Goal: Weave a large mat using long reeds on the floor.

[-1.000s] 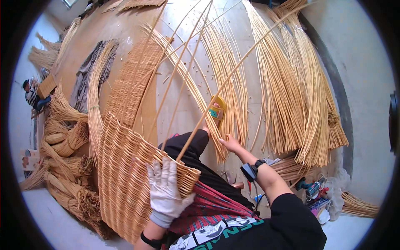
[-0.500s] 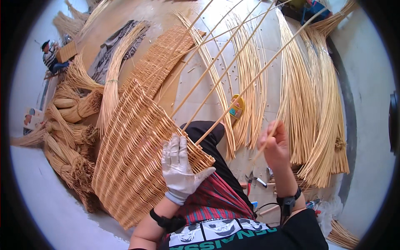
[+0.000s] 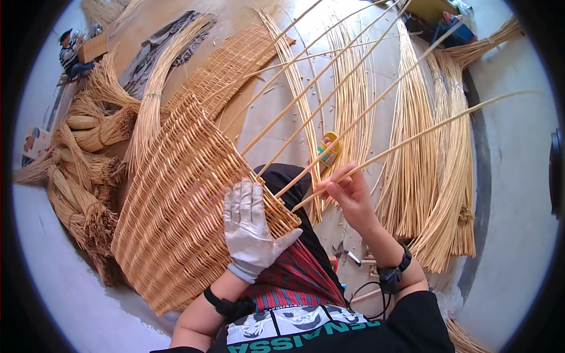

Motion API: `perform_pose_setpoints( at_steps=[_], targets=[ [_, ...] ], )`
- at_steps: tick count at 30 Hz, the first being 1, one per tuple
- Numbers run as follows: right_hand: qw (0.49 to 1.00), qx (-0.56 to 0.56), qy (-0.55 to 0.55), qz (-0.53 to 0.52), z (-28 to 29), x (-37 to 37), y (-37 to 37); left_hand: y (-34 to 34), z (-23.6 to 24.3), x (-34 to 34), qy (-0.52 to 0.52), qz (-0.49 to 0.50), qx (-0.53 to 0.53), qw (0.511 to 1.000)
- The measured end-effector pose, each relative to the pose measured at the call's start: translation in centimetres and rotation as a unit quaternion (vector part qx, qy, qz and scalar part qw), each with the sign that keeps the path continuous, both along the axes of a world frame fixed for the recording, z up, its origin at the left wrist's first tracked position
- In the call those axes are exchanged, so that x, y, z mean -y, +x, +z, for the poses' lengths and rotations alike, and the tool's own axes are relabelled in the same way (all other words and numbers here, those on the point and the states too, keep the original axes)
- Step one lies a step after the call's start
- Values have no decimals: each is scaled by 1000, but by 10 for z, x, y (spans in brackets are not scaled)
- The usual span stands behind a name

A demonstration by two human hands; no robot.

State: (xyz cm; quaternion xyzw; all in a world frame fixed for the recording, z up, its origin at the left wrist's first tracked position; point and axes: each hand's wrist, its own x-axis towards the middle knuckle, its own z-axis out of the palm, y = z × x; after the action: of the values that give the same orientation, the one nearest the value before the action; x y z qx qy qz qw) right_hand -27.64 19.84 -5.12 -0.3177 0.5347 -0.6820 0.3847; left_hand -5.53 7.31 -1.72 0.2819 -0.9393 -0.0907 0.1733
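A woven wicker panel (image 3: 170,206) leans across my lap, with long reed stakes rising from its upper right edge. My left hand (image 3: 247,226), in a pale glove, lies flat on the panel near that edge, fingers straight and thumb stretched toward the corner. My bare right hand (image 3: 347,191) pinches a long reed (image 3: 412,138) just right of the panel; the reed's lower end is at the edge beside the other stakes, and its thin tip reaches far to the upper right.
Long reed bundles (image 3: 441,188) lie on the right, coiled bundles (image 3: 88,200) on the left. Another woven panel (image 3: 220,65) lies ahead. A yellow slipper (image 3: 331,147) and pruning shears (image 3: 344,253) are on the floor. A co-worker (image 3: 70,56) sits at the upper left.
My right hand has risen from loose reeds on the floor with one reed and brought its lower end over to the panel's edge. My left hand stays on the panel.
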Motion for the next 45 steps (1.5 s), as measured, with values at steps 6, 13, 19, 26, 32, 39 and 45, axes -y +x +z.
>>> perform_pose_setpoints(
  at_steps=[6,13,19,26,32,39,45],
  targets=[
    [993,100,53,28,-7,5,14,-1,-9,1,2,-5,-8,1000],
    [923,-187,219,254,59,16,-1,-1,-6,3,-7,-9,-7,1000],
    [530,-697,222,428,95,74,-44,0,-7,2,12,-13,-13,1000],
    [592,-662,99,448,64,75,-45,1,-13,7,24,-12,-13,1000],
    [590,-645,87,477,56,77,-3,-4,-10,8,17,-31,-58,998],
    [636,-711,-50,296,45,70,-18,13,-15,20,110,-63,-180,975],
    [669,-737,69,71,25,25,23,28,-35,16,140,-66,-323,934]
  ],
)
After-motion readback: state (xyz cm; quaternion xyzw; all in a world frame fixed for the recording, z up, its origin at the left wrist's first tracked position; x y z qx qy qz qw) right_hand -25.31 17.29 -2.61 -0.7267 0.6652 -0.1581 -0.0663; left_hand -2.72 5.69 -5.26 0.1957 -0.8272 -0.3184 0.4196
